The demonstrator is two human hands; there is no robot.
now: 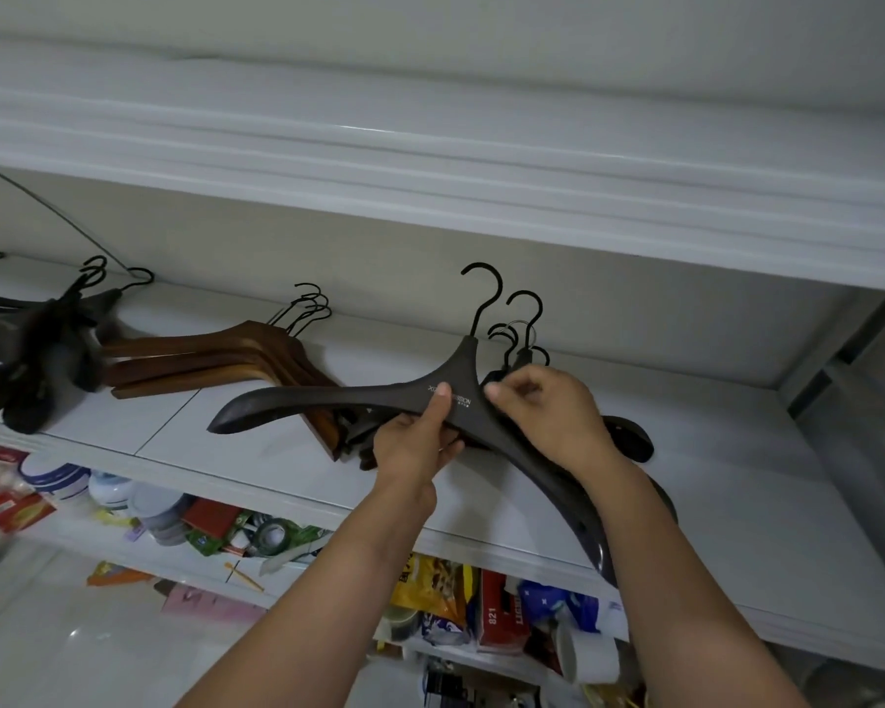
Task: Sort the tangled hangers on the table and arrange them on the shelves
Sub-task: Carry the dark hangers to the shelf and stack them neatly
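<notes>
Two hands in view, both engaged on one dark hanger (328, 398) at centre frame. The left hand (415, 444) pinches its middle, thumb on top across the white lettering and fingers beneath; the right hand (542, 408) is curled against it just right of the neck, though how firm that grasp is cannot be told. The hanger lies on top of a stack of dark hangers (632, 442) on the middle shelf (736, 477), right of centre; at least four hooks rise there, the exact count hidden by overlap and by the hands. Left of centre lie brown wooden hangers (200, 360), about four layers with a matching cluster of thin hooks, touching the dark stack at their right end. At far left is a black heap (37, 350) of hangers showing four hooks, with the bodies too tangled to count. Three shelves can be counted: a white upper shelf (430, 161) overhead; the white, smooth middle one; and a lower shelf (185, 559) crowded with packets, a tape roll (272, 536), stacked bowls (57, 477), a red box (496, 615) and a white cup (588, 656). One thin wire (47, 206) crosses the pale back wall at upper left; glossy pale floor (72, 646) shows at lower left.
</notes>
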